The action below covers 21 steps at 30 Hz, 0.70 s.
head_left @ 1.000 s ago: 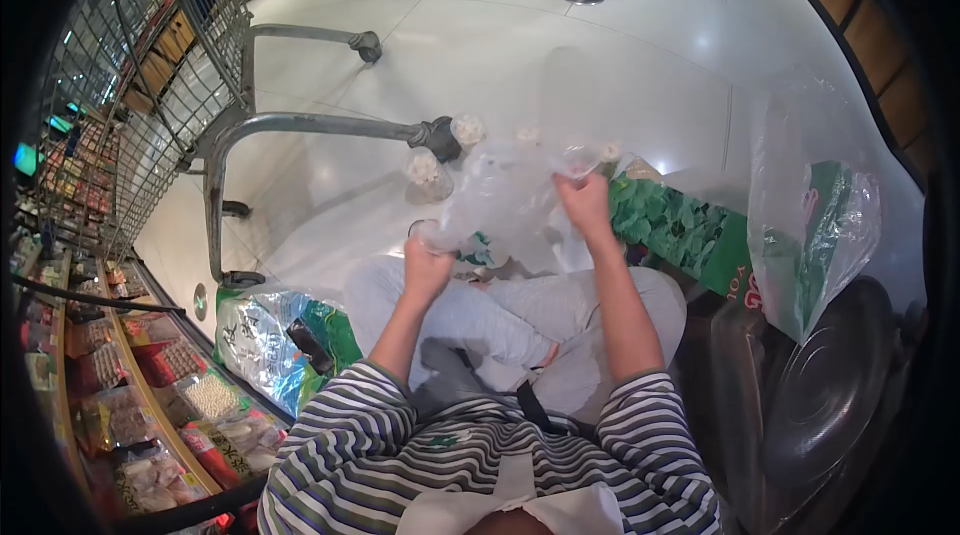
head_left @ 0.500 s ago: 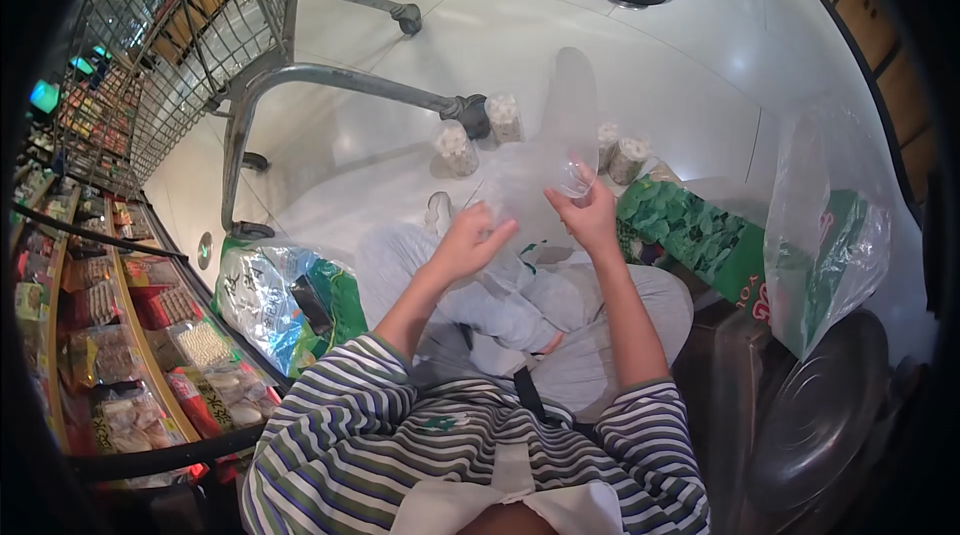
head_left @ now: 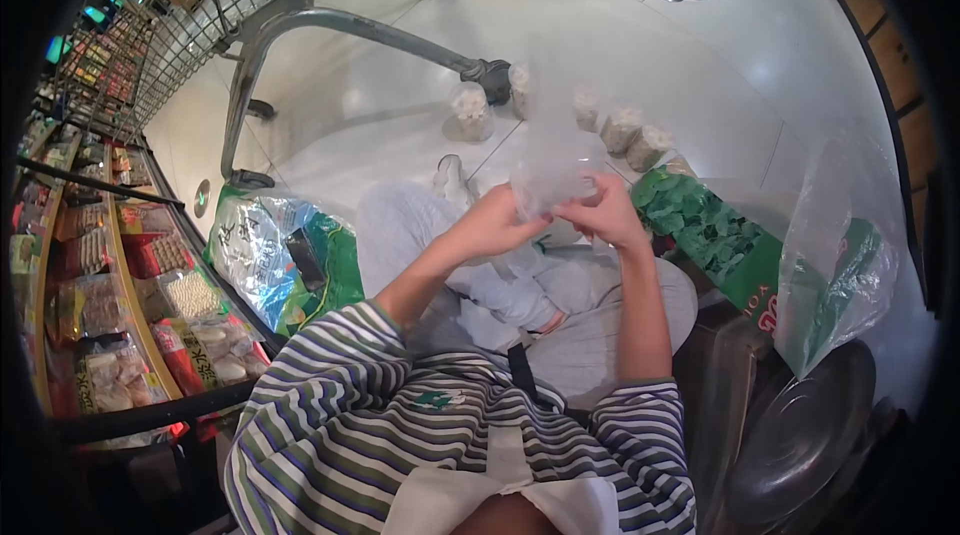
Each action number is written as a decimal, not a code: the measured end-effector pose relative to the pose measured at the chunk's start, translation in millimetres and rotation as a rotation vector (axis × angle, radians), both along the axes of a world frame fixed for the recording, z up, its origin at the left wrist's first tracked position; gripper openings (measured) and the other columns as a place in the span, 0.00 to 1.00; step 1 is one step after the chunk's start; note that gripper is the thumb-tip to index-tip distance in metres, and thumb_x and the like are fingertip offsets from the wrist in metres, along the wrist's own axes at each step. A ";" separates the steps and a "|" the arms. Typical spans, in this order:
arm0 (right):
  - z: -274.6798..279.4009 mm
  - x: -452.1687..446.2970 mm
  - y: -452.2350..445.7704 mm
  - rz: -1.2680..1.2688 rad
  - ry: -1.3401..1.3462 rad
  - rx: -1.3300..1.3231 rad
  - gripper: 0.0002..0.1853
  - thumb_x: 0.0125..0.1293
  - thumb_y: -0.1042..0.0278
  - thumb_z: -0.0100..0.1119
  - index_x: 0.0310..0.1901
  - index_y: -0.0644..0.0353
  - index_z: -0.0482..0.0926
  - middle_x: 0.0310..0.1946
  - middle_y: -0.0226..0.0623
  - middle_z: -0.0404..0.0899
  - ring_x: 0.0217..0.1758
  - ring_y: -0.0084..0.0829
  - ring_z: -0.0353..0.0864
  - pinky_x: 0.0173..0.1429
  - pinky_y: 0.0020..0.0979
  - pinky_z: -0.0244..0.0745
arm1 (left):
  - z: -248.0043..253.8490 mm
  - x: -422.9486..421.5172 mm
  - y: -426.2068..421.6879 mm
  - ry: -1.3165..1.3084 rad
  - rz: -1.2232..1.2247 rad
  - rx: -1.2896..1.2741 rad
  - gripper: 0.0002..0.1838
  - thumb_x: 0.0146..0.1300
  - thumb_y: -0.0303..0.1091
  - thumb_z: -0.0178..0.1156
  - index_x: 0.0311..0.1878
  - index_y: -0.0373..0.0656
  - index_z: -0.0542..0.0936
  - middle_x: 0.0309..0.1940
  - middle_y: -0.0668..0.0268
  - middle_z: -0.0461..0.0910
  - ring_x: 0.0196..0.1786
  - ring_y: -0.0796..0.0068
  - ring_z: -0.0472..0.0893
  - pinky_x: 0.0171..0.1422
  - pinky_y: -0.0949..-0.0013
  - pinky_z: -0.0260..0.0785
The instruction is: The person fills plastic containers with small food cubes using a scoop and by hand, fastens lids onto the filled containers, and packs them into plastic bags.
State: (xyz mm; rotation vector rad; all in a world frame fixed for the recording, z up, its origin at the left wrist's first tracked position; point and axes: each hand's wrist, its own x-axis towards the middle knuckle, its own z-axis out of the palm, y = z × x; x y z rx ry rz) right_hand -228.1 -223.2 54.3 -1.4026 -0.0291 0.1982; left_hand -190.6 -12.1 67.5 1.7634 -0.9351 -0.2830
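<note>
Both hands are raised above my crossed legs, close together at a long, see-through plastic piece [head_left: 553, 170] with a rounded lower end. Its upper part is smeared and faint, so I cannot tell whether it is a bag, a sleeve or nested cups. The fingers of my left hand [head_left: 500, 223] are curled against its left side. On the other side, my right hand [head_left: 608, 213] pinches the lower edge between thumb and fingers. Beyond them on the floor stand several clear cylinders with whitish contents, among them one cylinder [head_left: 471, 113] to the left and another [head_left: 649, 147] to the right.
A metal shopping cart [head_left: 375, 27] stands at the upper left. Shelves of packaged food [head_left: 205, 345] line the left side. A silver-green bag [head_left: 285, 250] lies by my left knee. To the right are a green leaf-printed package [head_left: 700, 220], a clear bag [head_left: 840, 255] and a dark round base [head_left: 805, 435].
My hands have come closer together, the left moving right to the clear plastic piece. The piece has shifted slightly left and down. The view has moved a little.
</note>
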 end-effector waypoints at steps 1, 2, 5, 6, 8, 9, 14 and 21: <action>3.4 -0.5 7.7 -0.006 -0.002 -0.068 0.13 0.58 0.72 0.70 0.42 0.66 0.79 0.15 0.26 0.74 0.13 0.14 0.68 0.16 0.20 0.59 | -1.7 -0.4 0.2 0.005 0.008 0.000 0.12 0.61 0.35 0.64 0.43 0.37 0.81 0.41 0.53 0.81 0.37 0.63 0.82 0.42 0.64 0.73; 4.7 -1.2 11.7 -0.013 -0.003 -0.137 0.13 0.58 0.71 0.69 0.43 0.66 0.80 0.15 0.25 0.74 0.13 0.14 0.68 0.16 0.19 0.59 | -3.4 0.6 -0.3 -0.029 -0.007 0.033 0.11 0.64 0.33 0.62 0.44 0.36 0.80 0.39 0.56 0.82 0.36 0.69 0.82 0.43 0.67 0.73; 1.8 -3.0 -21.0 -0.124 0.018 -0.102 0.10 0.58 0.74 0.67 0.41 0.66 0.81 0.19 0.28 0.76 0.13 0.15 0.68 0.16 0.20 0.62 | -9.6 13.1 13.6 0.100 0.088 0.035 0.11 0.67 0.33 0.58 0.45 0.35 0.79 0.41 0.57 0.82 0.38 0.72 0.82 0.43 0.69 0.74; 5.3 -5.2 -33.2 -0.172 0.006 -0.036 0.09 0.57 0.76 0.65 0.39 0.67 0.81 0.20 0.29 0.77 0.13 0.15 0.68 0.15 0.21 0.63 | -12.3 19.1 25.2 0.254 0.201 0.003 0.12 0.68 0.35 0.56 0.45 0.35 0.79 0.44 0.53 0.82 0.40 0.69 0.83 0.43 0.67 0.75; 16.2 -14.0 -49.1 -0.235 -0.018 -0.070 0.08 0.57 0.76 0.65 0.38 0.67 0.80 0.20 0.29 0.77 0.13 0.16 0.68 0.15 0.21 0.64 | -15.4 32.6 56.1 0.453 0.463 -0.118 0.12 0.70 0.35 0.55 0.39 0.35 0.80 0.44 0.56 0.83 0.41 0.72 0.83 0.42 0.70 0.75; 20.7 -18.4 -55.7 -0.296 -0.053 -0.098 0.07 0.56 0.77 0.64 0.37 0.68 0.80 0.21 0.30 0.77 0.13 0.16 0.69 0.15 0.21 0.65 | -4.4 36.7 69.8 0.520 0.545 -0.196 0.11 0.70 0.35 0.55 0.38 0.36 0.80 0.42 0.59 0.83 0.41 0.72 0.83 0.43 0.70 0.74; 26.8 -40.4 -77.1 -0.229 -0.099 -0.105 0.12 0.48 0.76 0.63 0.37 0.69 0.78 0.19 0.30 0.75 0.11 0.19 0.67 0.13 0.23 0.61 | 20.8 18.7 91.9 0.437 0.665 -0.623 0.14 0.69 0.36 0.54 0.39 0.33 0.82 0.39 0.59 0.85 0.42 0.71 0.83 0.48 0.72 0.72; 42.7 -51.4 -80.8 -0.215 0.132 -0.087 0.20 0.39 0.77 0.59 0.39 0.74 0.76 0.16 0.32 0.72 0.10 0.22 0.67 0.11 0.24 0.56 | -0.8 -34.8 121.6 0.435 0.274 -0.015 0.25 0.72 0.41 0.46 0.35 0.30 0.85 0.46 0.54 0.85 0.53 0.66 0.81 0.63 0.65 0.66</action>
